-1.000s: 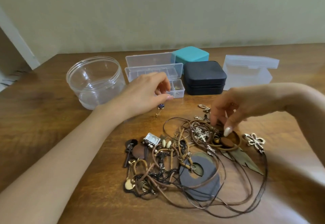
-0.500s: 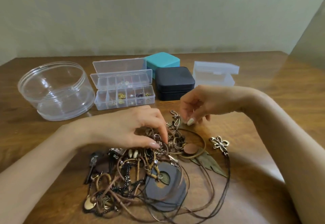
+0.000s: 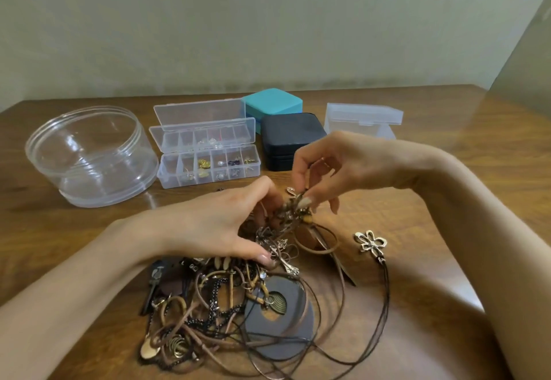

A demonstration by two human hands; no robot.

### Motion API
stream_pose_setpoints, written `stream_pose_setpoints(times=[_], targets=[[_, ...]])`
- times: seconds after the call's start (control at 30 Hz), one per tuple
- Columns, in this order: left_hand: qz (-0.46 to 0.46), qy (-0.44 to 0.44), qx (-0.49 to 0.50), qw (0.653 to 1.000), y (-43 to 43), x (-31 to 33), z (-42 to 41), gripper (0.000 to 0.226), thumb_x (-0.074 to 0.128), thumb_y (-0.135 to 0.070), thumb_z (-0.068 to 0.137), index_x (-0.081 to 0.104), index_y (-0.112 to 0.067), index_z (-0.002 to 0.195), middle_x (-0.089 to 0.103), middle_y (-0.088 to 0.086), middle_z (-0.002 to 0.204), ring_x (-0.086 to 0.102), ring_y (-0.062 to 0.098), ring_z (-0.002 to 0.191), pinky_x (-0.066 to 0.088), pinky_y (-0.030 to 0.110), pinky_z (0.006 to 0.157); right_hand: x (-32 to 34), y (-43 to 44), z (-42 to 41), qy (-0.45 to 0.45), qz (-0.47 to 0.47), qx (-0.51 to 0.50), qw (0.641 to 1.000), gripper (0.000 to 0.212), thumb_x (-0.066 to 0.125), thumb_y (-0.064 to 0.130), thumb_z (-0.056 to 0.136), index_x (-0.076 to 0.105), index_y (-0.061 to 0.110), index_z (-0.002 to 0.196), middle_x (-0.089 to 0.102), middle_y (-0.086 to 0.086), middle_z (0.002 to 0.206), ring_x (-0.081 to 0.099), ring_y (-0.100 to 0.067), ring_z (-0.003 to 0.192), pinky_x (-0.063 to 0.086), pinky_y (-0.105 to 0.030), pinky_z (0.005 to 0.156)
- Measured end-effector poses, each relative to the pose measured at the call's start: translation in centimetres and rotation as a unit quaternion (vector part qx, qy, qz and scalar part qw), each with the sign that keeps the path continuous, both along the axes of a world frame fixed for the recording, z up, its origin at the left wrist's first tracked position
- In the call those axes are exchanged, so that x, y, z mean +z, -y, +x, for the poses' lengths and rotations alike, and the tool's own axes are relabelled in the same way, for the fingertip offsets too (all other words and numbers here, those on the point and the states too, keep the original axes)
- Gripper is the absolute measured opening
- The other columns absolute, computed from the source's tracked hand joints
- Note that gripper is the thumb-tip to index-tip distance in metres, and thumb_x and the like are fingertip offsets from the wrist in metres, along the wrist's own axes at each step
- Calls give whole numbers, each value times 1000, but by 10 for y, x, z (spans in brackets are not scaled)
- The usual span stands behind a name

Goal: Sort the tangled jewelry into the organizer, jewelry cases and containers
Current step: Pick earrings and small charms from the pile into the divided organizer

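A tangled pile of jewelry [image 3: 238, 314] lies on the wooden table [image 3: 447, 230]: brown cords, dark chains, a grey disc pendant [image 3: 286, 326] and a metal flower pendant [image 3: 371, 242]. My left hand [image 3: 220, 224] holds down the pile's top, fingers curled into the cords. My right hand [image 3: 331, 168] pinches a small metal piece [image 3: 295, 203] at the pile's upper edge and lifts it slightly. Behind stand an open clear compartment organizer [image 3: 205, 168] with small earrings inside, a teal case [image 3: 272, 103] and a black case [image 3: 290, 135].
A large round clear container [image 3: 89, 156] stands open at the left. A clear plastic box [image 3: 362, 117] with its lid ajar sits at the back right. A wall runs behind the table, whose right edge is near.
My left hand came back from the organizer and dug into the pile. My right hand rose a little and now pinches a piece against the left hand. The camera shifted right.
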State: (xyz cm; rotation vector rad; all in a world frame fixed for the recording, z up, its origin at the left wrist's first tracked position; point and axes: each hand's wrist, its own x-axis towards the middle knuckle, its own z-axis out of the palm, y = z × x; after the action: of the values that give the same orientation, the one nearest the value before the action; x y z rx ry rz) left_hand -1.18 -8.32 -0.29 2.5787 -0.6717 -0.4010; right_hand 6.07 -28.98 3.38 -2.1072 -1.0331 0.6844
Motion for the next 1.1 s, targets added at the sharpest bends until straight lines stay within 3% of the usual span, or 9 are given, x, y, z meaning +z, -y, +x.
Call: stream_pose_setpoints(times=[0.1, 0.2, 0.4, 0.5, 0.63, 0.8, 0.87, 0.93, 1.1], targets=[[-14, -17, 4, 1000, -1, 1, 0, 60, 76, -41, 71, 31, -36, 110, 50, -19, 102, 48, -5, 93, 43, 16, 83, 0, 3, 3, -16, 1, -11, 1000, 11, 70, 6, 80, 63, 6, 89, 70, -3, 77, 69, -18, 74, 55, -26, 60], [-21, -20, 1, 1000, -2, 1, 0, 54, 77, -39, 71, 35, -34, 104, 51, -18, 98, 50, 1, 91, 44, 26, 84, 0, 10, 8, -24, -66, -15, 997, 9, 68, 2, 81, 63, 8, 86, 70, -4, 75, 68, -16, 69, 54, -23, 60], [-42, -11, -22, 999, -4, 1, 3, 29, 73, -25, 79, 48, -28, 94, 57, -10, 90, 53, -1, 87, 43, 13, 77, -7, 11, 14, 3, -206, -30, 978, 15, 67, 2, 82, 65, 16, 83, 68, 5, 72, 65, -6, 67, 48, -16, 58], [-18, 21, -43, 999, -7, 2, 4, 14, 66, -22, 85, 54, -30, 84, 58, -13, 84, 54, -2, 84, 42, 11, 74, -5, 9, 12, 52, -175, -39, 982, 15, 71, 10, 80, 67, 24, 85, 65, 13, 70, 56, 5, 59, 41, -10, 51], [-49, 93, -5, 994, -15, 9, 8, 11, 59, -25, 87, 54, -35, 87, 59, -17, 87, 55, -4, 89, 43, 10, 74, 0, 3, 4, 91, -58, -22, 994, 18, 74, 17, 77, 70, 19, 95, 56, 11, 70, 50, 4, 57, 39, -11, 52], [-119, 159, 62, 978, -21, 16, 11, 13, 59, -22, 87, 53, -29, 97, 61, -15, 89, 57, -3, 88, 48, 18, 77, -17, -22, -10, 101, -156, 82, 979, 23, 73, 23, 80, 63, 29, 100, 57, 4, 78, 49, 2, 63, 39, -15, 60], [-90, 135, 49, 986, -25, 17, 11, 14, 61, -27, 86, 52, -31, 94, 61, -14, 89, 57, -2, 88, 48, 21, 77, -19, -23, -9, 120, -171, 74, 975, 20, 72, 22, 80, 63, 30, 95, 56, 7, 77, 50, 4, 64, 38, -15, 61], [-37, 54, 28, 997, -29, 18, 9, 22, 67, -37, 79, 51, -34, 95, 59, -16, 94, 55, -4, 92, 47, 17, 80, -15, -18, -8, 126, -163, 65, 976, 21, 74, 21, 79, 65, 31, 95, 56, 7, 77, 49, 6, 66, 38, -13, 60], [90, -85, -6, 992, -35, 18, 6, 50, 72, -47, 72, 38, -44, 109, 34, -32, 111, 36, -16, 109, 37, 4, 83, -12, -26, -20, 45, -87, 176, 980, 27, 69, 13, 84, 67, 27, 107, 54, -17, 80, 45, -8, 60, 36, -13, 57]])
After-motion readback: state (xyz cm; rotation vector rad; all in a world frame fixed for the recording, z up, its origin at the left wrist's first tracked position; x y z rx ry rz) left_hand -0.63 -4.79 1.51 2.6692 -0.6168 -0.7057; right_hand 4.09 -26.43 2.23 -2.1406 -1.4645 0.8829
